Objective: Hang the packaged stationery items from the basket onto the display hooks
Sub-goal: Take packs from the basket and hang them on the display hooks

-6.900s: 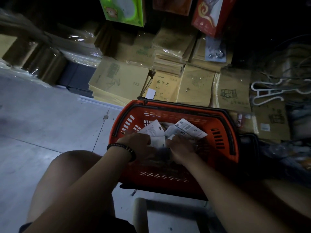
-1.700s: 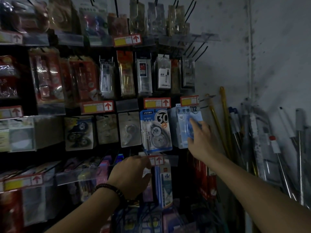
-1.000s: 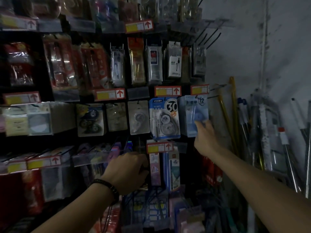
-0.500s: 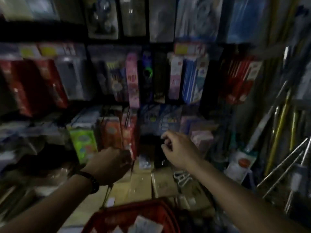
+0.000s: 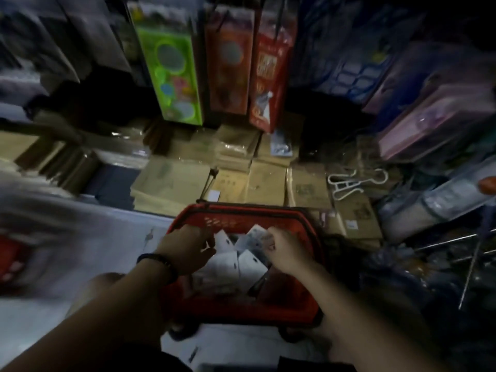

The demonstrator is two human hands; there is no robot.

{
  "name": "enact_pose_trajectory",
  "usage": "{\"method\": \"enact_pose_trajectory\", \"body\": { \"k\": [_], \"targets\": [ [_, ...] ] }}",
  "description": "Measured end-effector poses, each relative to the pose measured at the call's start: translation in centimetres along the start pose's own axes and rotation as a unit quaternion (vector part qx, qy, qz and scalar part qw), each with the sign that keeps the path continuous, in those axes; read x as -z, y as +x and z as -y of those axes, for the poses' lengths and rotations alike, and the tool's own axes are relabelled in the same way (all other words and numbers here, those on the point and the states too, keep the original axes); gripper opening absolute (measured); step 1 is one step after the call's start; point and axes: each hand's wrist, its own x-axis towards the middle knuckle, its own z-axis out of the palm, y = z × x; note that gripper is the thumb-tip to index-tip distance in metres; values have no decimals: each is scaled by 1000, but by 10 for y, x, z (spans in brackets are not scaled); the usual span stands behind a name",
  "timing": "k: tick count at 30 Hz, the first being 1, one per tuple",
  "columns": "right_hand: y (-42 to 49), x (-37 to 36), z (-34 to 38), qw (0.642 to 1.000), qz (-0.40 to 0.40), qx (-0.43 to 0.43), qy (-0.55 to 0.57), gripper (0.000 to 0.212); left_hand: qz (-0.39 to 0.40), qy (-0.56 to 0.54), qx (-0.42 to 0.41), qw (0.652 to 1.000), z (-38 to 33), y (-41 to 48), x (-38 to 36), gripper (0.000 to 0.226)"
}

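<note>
The red plastic basket (image 5: pixel 241 212) sits on the floor just in front of me, with several white-backed stationery packets (image 5: pixel 236 264) lying loose inside. Both my hands are down in it. My left hand (image 5: pixel 185 248), with a dark bead bracelet at the wrist, rests over the left side of the packets with its fingers curled down; blur hides whether it grips one. My right hand (image 5: pixel 284 251) pinches the top edge of a white packet (image 5: pixel 255 237) that stands tilted. No display hooks show in this view.
Stacks of brown paper notebooks (image 5: pixel 268 183) lie right behind the basket. Hanging boxed packs, a green one (image 5: pixel 171 65) and red ones (image 5: pixel 268 71), stand above them. A white plastic hanger (image 5: pixel 351 181) lies at the right, with metal rods (image 5: pixel 469 264) beyond. Pale floor (image 5: pixel 80 237) spreads to the left.
My view has dropped from the hook wall to the floor. Both hands came down from the display and are in the basket among the packets.
</note>
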Motion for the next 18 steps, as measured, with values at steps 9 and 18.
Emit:
{"method": "enact_pose_trajectory", "body": {
  "k": [9, 18],
  "targets": [
    [40, -70, -79, 980, 145, -123, -62, 33, 213, -13, 33, 976, 11, 45, -71, 50],
    [48, -114, -115, 962, 105, -91, -233, 65, 233, -55, 40, 970, 24, 76, -88, 51]
  ]
}}
